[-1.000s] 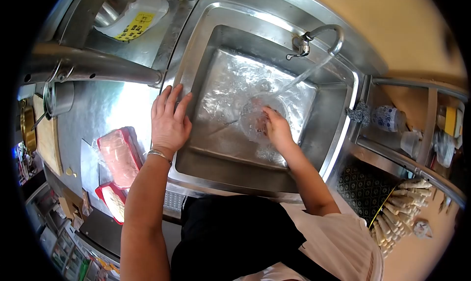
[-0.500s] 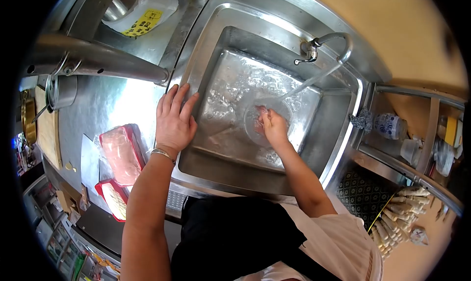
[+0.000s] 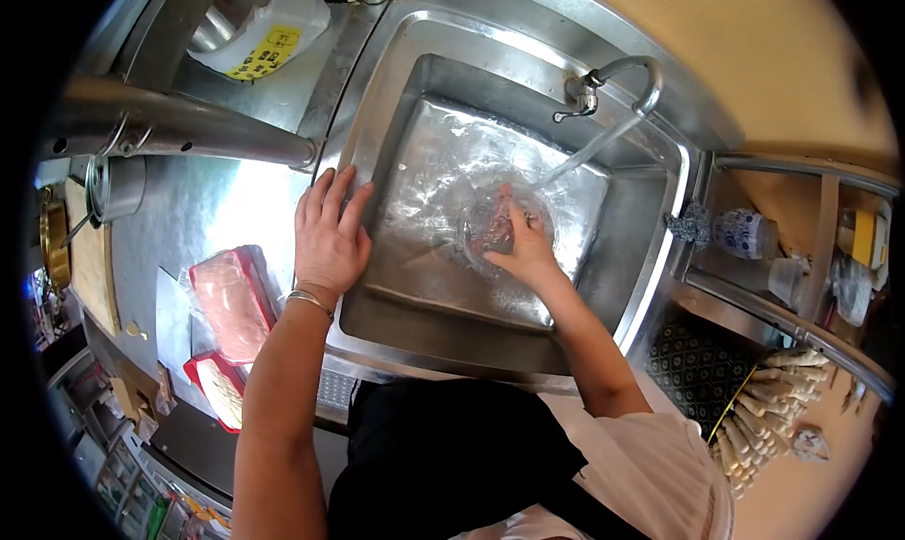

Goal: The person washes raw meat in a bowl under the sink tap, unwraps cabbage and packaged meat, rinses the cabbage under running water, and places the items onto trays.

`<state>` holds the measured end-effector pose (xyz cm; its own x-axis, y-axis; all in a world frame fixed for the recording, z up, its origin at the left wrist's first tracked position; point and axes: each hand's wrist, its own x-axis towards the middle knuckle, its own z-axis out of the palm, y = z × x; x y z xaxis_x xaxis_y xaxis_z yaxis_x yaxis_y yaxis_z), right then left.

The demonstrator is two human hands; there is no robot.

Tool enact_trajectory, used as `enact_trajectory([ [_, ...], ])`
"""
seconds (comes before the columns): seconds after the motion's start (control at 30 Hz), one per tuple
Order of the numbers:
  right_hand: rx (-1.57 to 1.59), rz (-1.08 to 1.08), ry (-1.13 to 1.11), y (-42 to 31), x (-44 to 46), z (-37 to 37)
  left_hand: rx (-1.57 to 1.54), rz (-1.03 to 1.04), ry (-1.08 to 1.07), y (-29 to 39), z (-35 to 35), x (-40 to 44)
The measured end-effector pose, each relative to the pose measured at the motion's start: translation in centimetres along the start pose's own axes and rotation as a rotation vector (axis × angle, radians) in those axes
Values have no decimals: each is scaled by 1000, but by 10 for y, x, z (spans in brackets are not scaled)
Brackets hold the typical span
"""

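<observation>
I have my right hand (image 3: 528, 250) in a clear bowl (image 3: 471, 231) inside the sink (image 3: 443, 333), thumb spread from the fingers over a pinkish piece (image 3: 493, 224) in the bowl; I cannot tell whether they grip it. My left hand (image 3: 330, 237) lies flat, holding nothing, at the sink's left rim, while the faucet (image 3: 649, 83) runs at its far side.

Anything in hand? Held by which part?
Left hand: nothing held, resting at the edge of the sink. Right hand: in the clear bowl; whether it grips the reddish contents can't be told.
</observation>
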<state>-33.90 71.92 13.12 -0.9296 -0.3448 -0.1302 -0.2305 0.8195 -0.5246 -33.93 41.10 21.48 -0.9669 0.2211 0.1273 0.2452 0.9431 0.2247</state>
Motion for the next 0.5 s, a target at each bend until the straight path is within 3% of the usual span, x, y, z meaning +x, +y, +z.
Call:
enact_trajectory([
  [0.13, 201, 214, 41, 24, 13, 45, -1, 3, -3, 2, -1, 1],
  [0.2, 521, 348, -91, 63, 18, 80, -1, -6, -5, 1, -1, 0],
  [0.33, 665, 203, 151, 8, 15, 31, -9, -4, -7, 1, -2, 1],
  [0.4, 984, 655, -35, -7, 14, 10, -11, -2, -2, 1, -2, 1],
  [0.43, 984, 655, -36, -5, 10, 8, -12, 0, 2, 2, -2, 1],
  [0.5, 782, 629, -238, 4, -1, 0, -12, 3, 6, 2, -3, 1],
])
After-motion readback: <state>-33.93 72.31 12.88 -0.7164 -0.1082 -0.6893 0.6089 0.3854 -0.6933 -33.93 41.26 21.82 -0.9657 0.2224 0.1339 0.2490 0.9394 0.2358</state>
